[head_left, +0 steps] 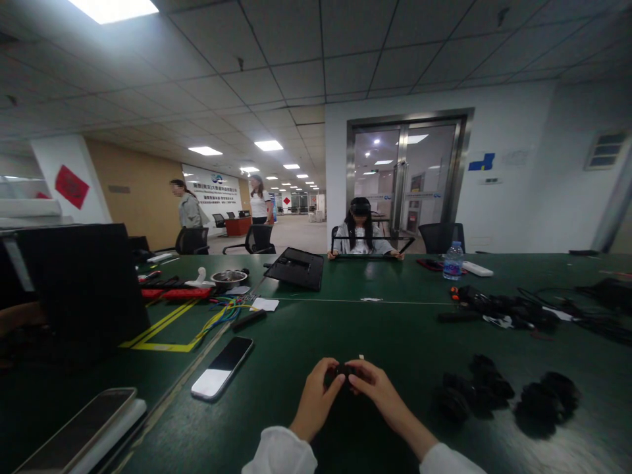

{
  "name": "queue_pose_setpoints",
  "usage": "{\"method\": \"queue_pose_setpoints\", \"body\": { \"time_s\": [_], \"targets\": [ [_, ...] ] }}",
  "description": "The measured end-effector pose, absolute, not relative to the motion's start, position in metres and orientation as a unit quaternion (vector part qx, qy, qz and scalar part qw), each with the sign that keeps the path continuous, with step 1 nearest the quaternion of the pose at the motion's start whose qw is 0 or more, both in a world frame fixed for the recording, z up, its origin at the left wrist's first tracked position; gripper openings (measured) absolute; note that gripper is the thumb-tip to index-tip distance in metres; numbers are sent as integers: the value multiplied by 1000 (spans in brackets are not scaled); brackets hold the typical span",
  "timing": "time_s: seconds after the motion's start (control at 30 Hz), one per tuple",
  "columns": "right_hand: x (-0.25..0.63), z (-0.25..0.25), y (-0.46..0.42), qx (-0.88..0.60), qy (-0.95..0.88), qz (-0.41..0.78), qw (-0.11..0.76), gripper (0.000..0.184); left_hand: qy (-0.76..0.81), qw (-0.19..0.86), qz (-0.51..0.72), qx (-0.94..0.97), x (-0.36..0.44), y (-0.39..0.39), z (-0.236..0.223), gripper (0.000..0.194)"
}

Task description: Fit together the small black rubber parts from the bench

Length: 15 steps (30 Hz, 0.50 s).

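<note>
Black piece (pixel 345 370), small and partly hidden, pinched between two hands to the right of the white-edged phone (pixel 222 368). On one side, left hand (pixel 318 395) with thumb and fingers drawn nearly together, closed on the left edge of the piece; on the other, right hand (pixel 378 388) with thumb and fingertips likewise closed on the right edge. Cannot tell whether resting on the green surface (pixel 306 342) or lifted just off it. Just beyond the fingers, also right of the phone, a pale scrap (pixel 361 357).

Well to the phone's right, a dark cluster (pixel 488 385) and a second dark cluster (pixel 546 405), too dim to make out; farther off on that side, a tangle of black gear (pixel 513 309). Just beyond the phone, a black bar (pixel 249 320) and a white slip (pixel 265 304); past these, to the phone's right, a tilted black panel (pixel 297 268). Straight beyond the phone, a metal bowl (pixel 230 278). Far beyond and right of the phone, a person (pixel 363 230) holding a thin black frame (pixel 368 256), with a water bottle (pixel 453 261) farther right. Nearer than the phone and to its left, a second phone (pixel 79 428).
</note>
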State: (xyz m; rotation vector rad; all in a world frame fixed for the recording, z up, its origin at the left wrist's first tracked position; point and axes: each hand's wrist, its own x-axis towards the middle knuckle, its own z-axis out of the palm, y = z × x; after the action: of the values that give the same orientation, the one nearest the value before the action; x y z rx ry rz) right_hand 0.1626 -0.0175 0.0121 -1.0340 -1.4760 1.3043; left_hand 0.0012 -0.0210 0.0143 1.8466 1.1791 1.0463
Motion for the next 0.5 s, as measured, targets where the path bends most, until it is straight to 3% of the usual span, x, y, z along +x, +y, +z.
{"method": "queue_pose_setpoints", "body": {
  "time_s": [0.27, 0.5],
  "targets": [
    [164, 11, -17, -419, -568, 540, 458, 42, 451, 368, 403, 706, -1, -21, 15, 25],
    [161, 16, -17, -431, -508, 559, 493, 44, 455, 339, 407, 716, 0, -11, -2, 40]
  ]
}}
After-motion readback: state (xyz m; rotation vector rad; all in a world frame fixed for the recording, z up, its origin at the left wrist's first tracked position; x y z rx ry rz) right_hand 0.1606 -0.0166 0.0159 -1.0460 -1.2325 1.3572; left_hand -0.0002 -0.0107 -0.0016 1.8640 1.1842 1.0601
